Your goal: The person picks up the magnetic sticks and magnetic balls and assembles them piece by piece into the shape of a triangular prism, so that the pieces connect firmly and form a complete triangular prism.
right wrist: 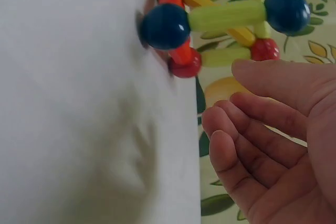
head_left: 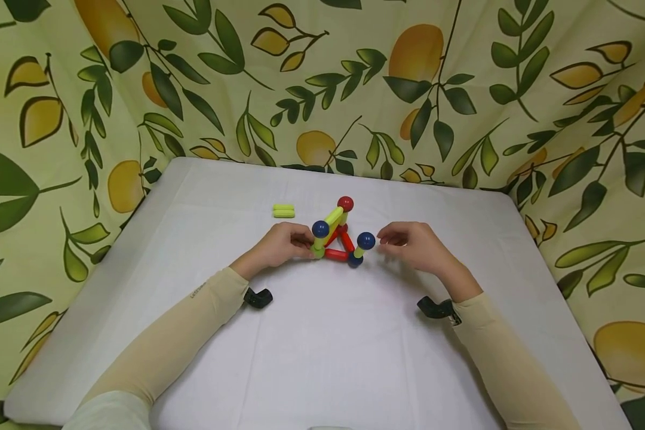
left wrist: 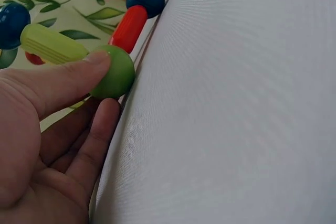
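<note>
A ball-and-rod construction toy stands on the white table, with red rods [head_left: 336, 255] laid as a triangle at its base. Yellow-green rods rise from the base balls to two blue balls [head_left: 366, 240] and a red ball [head_left: 346, 203] on top. Another yellow-green rod [head_left: 333, 218] joins one blue top ball to the red one. My left hand [head_left: 286, 243] pinches the green base ball [left wrist: 119, 74] between thumb and fingers. To the right of the toy, my right hand [head_left: 416, 246] hovers with loosely bent fingers, apart from the nearest blue ball and holding nothing.
Two loose yellow-green rods [head_left: 283, 211] lie side by side on the table [head_left: 322, 358], behind the left hand. A leaf-and-fruit patterned curtain [head_left: 312, 89] hangs around the table's back and sides. Dark wrist-camera mounts [head_left: 435, 307] stick out inward from both wrists.
</note>
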The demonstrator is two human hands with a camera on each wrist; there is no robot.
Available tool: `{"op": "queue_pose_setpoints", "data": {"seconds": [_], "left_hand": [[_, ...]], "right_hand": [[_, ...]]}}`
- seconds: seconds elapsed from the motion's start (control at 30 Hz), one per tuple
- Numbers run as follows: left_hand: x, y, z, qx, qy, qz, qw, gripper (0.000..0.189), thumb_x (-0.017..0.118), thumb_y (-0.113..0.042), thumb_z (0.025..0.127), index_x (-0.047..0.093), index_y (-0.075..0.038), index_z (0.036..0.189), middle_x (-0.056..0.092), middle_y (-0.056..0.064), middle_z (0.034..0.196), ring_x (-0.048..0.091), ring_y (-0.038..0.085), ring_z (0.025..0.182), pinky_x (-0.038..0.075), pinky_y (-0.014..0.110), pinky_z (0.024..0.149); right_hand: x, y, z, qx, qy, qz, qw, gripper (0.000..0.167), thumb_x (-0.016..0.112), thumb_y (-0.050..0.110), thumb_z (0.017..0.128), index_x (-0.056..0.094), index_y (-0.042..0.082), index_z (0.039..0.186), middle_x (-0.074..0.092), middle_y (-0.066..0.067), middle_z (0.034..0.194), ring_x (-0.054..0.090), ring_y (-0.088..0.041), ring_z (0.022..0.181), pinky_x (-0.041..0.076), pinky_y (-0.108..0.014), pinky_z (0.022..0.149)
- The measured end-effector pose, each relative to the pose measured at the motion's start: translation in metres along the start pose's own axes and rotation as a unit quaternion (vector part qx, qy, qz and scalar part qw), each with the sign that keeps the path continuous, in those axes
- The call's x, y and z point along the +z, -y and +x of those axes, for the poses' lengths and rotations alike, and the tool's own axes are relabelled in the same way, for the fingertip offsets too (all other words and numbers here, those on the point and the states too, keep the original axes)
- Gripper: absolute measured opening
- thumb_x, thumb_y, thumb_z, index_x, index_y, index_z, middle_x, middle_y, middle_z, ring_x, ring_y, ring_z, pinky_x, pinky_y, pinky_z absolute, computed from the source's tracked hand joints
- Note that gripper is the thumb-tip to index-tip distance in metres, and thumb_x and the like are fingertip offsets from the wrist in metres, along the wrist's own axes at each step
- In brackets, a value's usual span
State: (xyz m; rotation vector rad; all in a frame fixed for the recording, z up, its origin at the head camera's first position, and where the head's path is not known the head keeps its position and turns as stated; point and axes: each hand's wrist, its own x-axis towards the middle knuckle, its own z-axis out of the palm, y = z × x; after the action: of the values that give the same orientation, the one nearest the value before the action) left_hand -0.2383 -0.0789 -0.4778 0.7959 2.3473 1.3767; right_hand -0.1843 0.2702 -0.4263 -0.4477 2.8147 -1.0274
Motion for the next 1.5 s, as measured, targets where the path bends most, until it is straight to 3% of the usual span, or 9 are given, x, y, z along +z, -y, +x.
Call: {"op": "queue_pose_setpoints", "data": {"seconds": [0.17, 0.47, 0.63, 0.77, 1.0, 1.2, 1.5], "left_hand": [[-0.001, 0.002, 0.0, 0.004, 0.001, 0.002, 1.0, 0.022, 0.09, -0.006, 0.089, 0.078, -0.006, 0.107, 0.078, 0.005, 0.106, 0.073, 0.02, 0.099, 0.06, 0.034, 0.091], [-0.001, 0.0, 0.0, 0.008, 0.006, -0.007, 0.9999, 0.023, 0.09, -0.004, 0.089, 0.078, -0.005, 0.108, 0.077, 0.006, 0.106, 0.072, 0.022, 0.099, 0.06, 0.034, 0.091], [-0.002, 0.001, 0.0, 0.007, 0.005, -0.007, 0.9999, 0.023, 0.091, -0.005, 0.088, 0.078, -0.005, 0.107, 0.078, 0.006, 0.106, 0.072, 0.021, 0.098, 0.06, 0.034, 0.091], [-0.002, 0.0, 0.001, 0.007, 0.007, -0.009, 0.9999, 0.023, 0.091, -0.005, 0.089, 0.078, -0.005, 0.108, 0.078, 0.006, 0.106, 0.072, 0.021, 0.098, 0.06, 0.034, 0.092], [-0.002, -0.003, 0.0, 0.002, 0.007, -0.011, 0.9999, 0.022, 0.09, -0.004, 0.089, 0.078, -0.004, 0.108, 0.077, 0.006, 0.107, 0.072, 0.021, 0.099, 0.06, 0.034, 0.092], [-0.002, -0.002, 0.001, 0.001, 0.01, -0.015, 0.9998, 0.022, 0.09, -0.004, 0.089, 0.078, -0.004, 0.108, 0.077, 0.006, 0.107, 0.072, 0.021, 0.099, 0.06, 0.034, 0.092], [-0.003, -0.003, 0.001, 0.001, 0.014, -0.018, 0.9997, 0.022, 0.089, -0.003, 0.089, 0.078, -0.004, 0.108, 0.077, 0.006, 0.107, 0.072, 0.022, 0.099, 0.06, 0.034, 0.092]], "right_hand": [[-0.019, -0.002, -0.005, 0.006, -0.019, -0.004, 0.9998, 0.022, 0.081, 0.017, 0.1, 0.079, 0.004, 0.119, 0.076, -0.004, 0.104, 0.071, -0.023, 0.096, 0.059, -0.045, 0.09], [-0.07, -0.007, -0.023, 0.013, -0.043, -0.049, 0.9978, 0.021, 0.078, 0.017, 0.103, 0.08, 0.007, 0.12, 0.077, -0.008, 0.112, 0.07, -0.026, 0.1, 0.055, -0.022, 0.083], [-0.087, -0.015, -0.029, 0.019, -0.015, -0.09, 0.9956, 0.022, 0.079, 0.019, 0.102, 0.081, 0.008, 0.121, 0.076, -0.006, 0.111, 0.068, -0.026, 0.099, 0.056, -0.031, 0.084], [-0.087, -0.025, -0.033, 0.04, 0.019, -0.111, 0.9929, 0.024, 0.08, 0.021, 0.101, 0.082, 0.008, 0.121, 0.076, -0.005, 0.108, 0.066, -0.027, 0.098, 0.056, -0.041, 0.085], [-0.076, -0.045, -0.042, 0.07, 0.056, -0.113, 0.9895, 0.016, 0.08, 0.014, 0.1, 0.084, 0.006, 0.114, 0.078, -0.01, 0.115, 0.064, -0.031, 0.103, 0.055, -0.044, 0.085], [-0.064, -0.063, -0.044, 0.098, 0.058, -0.096, 0.9889, 0.012, 0.081, 0.012, 0.098, 0.085, 0.007, 0.108, 0.077, -0.011, 0.111, 0.062, -0.03, 0.099, 0.053, -0.039, 0.078], [-0.06, -0.073, -0.043, 0.1, 0.049, -0.081, 0.9904, 0.017, 0.081, 0.017, 0.099, 0.085, 0.006, 0.111, 0.077, -0.012, 0.114, 0.063, -0.031, 0.101, 0.054, -0.039, 0.08]]}}
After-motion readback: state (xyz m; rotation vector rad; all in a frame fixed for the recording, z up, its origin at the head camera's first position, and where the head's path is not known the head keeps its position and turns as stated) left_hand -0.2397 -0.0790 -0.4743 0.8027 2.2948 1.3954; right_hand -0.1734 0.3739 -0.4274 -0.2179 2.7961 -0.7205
